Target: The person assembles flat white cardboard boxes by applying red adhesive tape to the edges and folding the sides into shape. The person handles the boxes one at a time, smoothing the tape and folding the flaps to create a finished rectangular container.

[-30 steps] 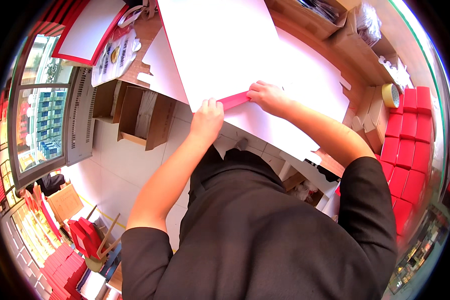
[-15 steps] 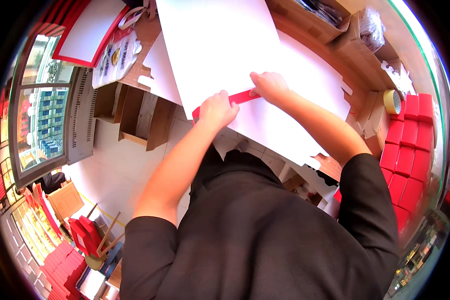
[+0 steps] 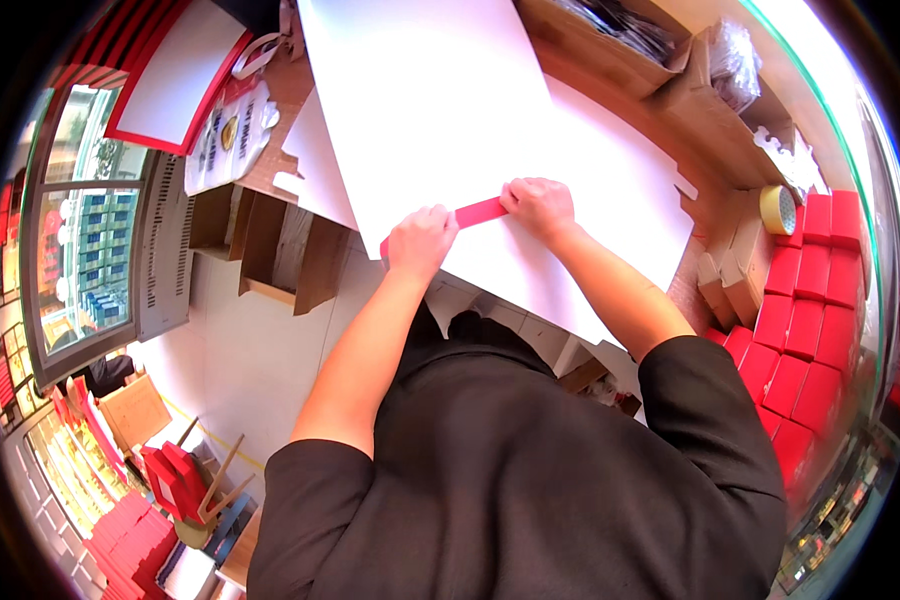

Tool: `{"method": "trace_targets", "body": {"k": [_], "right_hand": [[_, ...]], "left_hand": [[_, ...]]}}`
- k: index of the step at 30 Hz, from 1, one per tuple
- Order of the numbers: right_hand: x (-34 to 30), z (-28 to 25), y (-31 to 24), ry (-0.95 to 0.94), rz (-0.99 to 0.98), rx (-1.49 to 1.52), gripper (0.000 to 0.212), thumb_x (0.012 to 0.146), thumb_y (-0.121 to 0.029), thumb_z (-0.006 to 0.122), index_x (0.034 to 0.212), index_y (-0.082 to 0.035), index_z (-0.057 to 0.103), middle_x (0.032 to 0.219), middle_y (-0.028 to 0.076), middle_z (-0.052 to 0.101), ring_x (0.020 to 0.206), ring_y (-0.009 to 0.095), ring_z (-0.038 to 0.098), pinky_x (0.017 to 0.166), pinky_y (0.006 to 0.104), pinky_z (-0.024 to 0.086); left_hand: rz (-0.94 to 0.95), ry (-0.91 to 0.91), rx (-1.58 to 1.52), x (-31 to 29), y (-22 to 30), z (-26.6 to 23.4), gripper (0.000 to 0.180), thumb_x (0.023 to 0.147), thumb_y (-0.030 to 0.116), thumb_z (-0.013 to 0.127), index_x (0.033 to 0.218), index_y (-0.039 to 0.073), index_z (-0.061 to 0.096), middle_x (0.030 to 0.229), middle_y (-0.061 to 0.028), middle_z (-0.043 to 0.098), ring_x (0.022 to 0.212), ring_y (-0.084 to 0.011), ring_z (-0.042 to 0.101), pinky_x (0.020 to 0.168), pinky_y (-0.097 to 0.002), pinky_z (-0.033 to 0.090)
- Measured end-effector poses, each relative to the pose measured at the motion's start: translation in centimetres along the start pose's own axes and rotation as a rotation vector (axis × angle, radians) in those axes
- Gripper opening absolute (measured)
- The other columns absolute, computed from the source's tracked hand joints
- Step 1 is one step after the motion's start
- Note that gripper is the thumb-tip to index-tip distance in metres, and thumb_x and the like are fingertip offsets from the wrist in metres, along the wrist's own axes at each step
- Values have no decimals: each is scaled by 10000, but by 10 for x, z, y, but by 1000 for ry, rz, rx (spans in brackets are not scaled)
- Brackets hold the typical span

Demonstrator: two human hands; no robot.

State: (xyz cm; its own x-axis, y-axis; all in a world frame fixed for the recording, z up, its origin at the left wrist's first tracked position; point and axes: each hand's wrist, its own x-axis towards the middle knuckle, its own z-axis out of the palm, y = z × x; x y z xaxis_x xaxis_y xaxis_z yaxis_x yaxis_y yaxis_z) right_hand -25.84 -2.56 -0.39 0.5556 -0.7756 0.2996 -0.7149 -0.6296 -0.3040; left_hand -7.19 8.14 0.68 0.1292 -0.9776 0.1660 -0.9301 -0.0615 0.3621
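Note:
A large white board (image 3: 440,110) lies on top of another white board (image 3: 620,170) on the table. Along the upper board's near left edge runs a red strip (image 3: 481,212), which looks like a folded flap; its far ends are covered by my hands. My left hand (image 3: 422,240) is closed over the strip's left end, by the board's corner. At the right end, my right hand (image 3: 540,207) is closed on the strip too, with its knuckles up. The stretch of red between them lies straight and flat, tilted up to the right.
Open cardboard boxes (image 3: 620,45) line the table's far right. A yellow tape roll (image 3: 777,209) sits beside stacked red boxes (image 3: 805,325). Left of the boards are a white printed bag (image 3: 232,140) and a red-edged panel (image 3: 175,75). Below stands an open wooden-looking box (image 3: 288,250).
My right hand has curled over more of the strip, its fingers tucked in. My left hand has tightened into a fist, and my right elbow has drawn in toward my body.

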Motion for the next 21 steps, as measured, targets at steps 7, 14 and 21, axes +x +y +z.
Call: {"method": "trace_targets", "body": {"k": [7,14,21], "right_hand": [[-2,3,-1,79,8,13,287,777,-210,630,517,-128,540,528,38,581,491,228,590,460,360,473],[6,-11,-5,-195,104,70,322,856,-285,572,598,-95,600,600,108,602,568,299,602,549,418,490],[2,-4,-3,-47,30,52,309,858,-254,577,601,-83,574,594,108,590,552,302,583,533,413,480]], "left_hand": [[-38,89,80,-10,-12,10,315,850,245,602,571,102,575,528,-83,574,487,-291,589,460,-408,480],[-106,-112,117,-2,-6,-2,341,885,323,530,642,107,635,614,-102,641,565,-318,631,551,-455,511],[89,-39,-30,4,30,19,210,849,271,605,755,86,574,702,-91,623,689,-282,624,609,-420,514]]}}
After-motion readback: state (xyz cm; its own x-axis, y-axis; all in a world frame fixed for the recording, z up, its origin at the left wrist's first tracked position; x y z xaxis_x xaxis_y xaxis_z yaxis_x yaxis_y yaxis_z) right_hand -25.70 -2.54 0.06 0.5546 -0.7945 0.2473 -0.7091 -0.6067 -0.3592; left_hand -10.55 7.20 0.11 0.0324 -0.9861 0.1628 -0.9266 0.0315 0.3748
